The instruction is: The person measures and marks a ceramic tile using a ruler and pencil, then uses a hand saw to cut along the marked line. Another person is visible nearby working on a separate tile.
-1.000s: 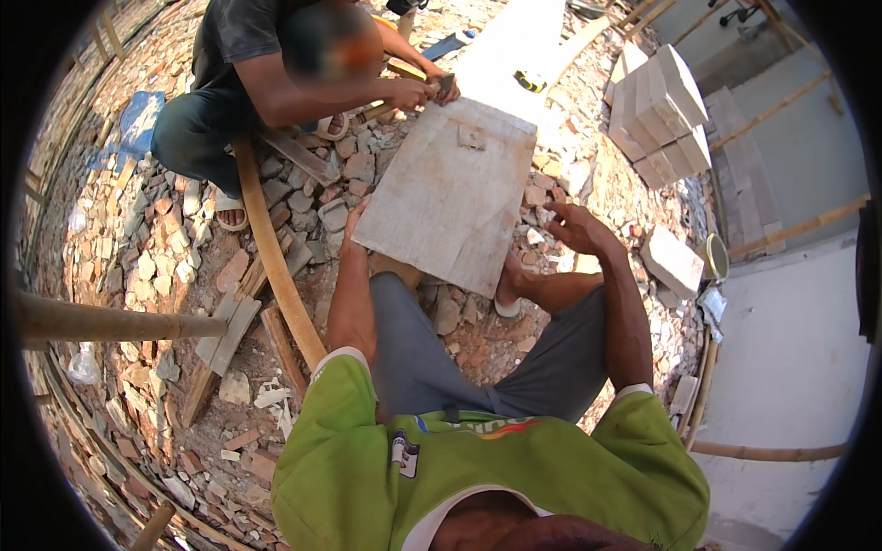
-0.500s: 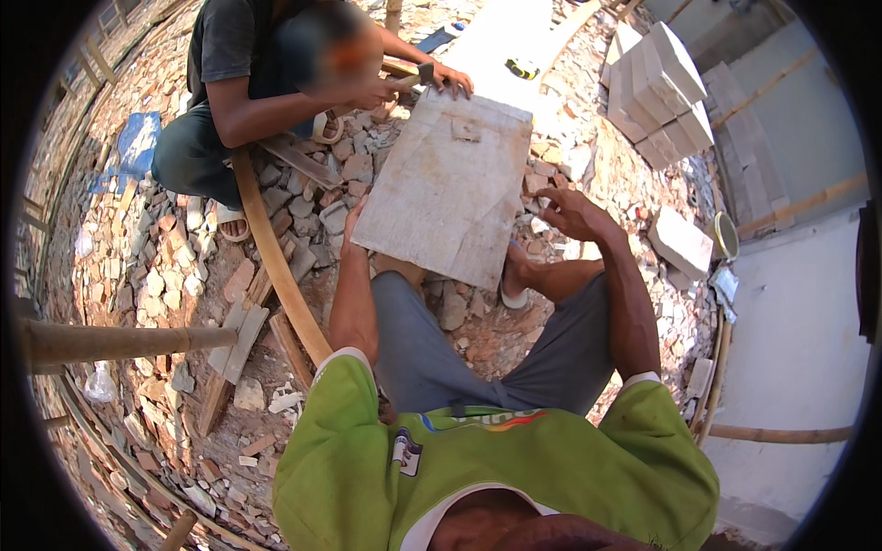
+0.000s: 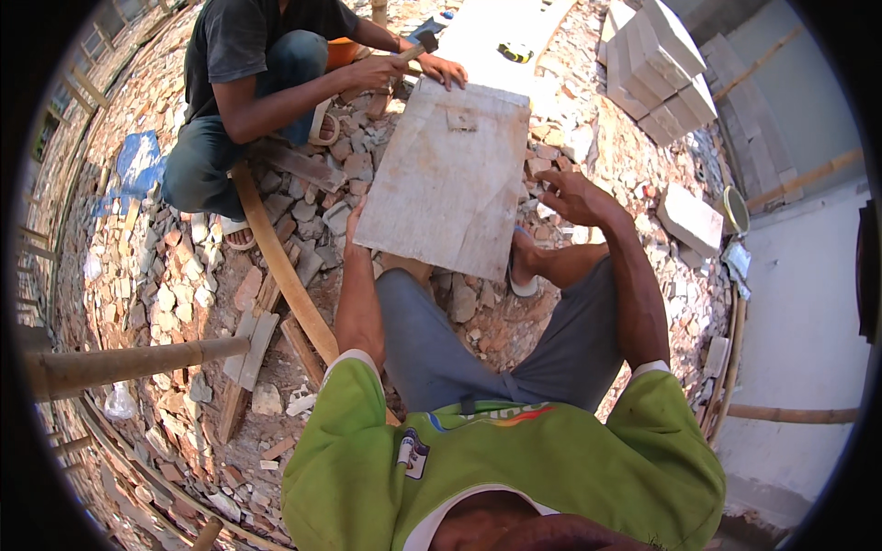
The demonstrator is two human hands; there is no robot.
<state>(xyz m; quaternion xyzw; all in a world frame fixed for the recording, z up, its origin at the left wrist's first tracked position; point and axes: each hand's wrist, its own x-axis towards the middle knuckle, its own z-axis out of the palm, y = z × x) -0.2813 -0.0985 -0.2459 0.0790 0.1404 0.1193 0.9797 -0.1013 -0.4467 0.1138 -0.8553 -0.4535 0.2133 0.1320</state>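
A pale, weathered board (image 3: 441, 184), with a small patch near its top, lies in front of me above the rubble. My left hand (image 3: 356, 222) grips its left edge. My right hand (image 3: 571, 197) hovers beside the right edge, fingers loosely apart and holding nothing. At the far end a co-worker (image 3: 239, 83) squats, one hand (image 3: 381, 73) holding a hammer (image 3: 424, 44), the other hand (image 3: 447, 70) resting on the board's top edge. A black-and-yellow tape measure (image 3: 514, 52) sits on the sunlit surface beyond.
Broken brick and rubble (image 3: 175, 294) surround us. Pale blocks (image 3: 654, 73) are stacked back right, near a single block (image 3: 689, 220) and a bucket (image 3: 733, 209). A wooden plank (image 3: 285, 266) and bamboo pole (image 3: 147, 358) lie left. A white wall (image 3: 795, 331) stands right.
The co-worker's hammer has risen above the far edge, and the other hand has spread onto the board. My hands keep much the same places while the view has shifted slightly.
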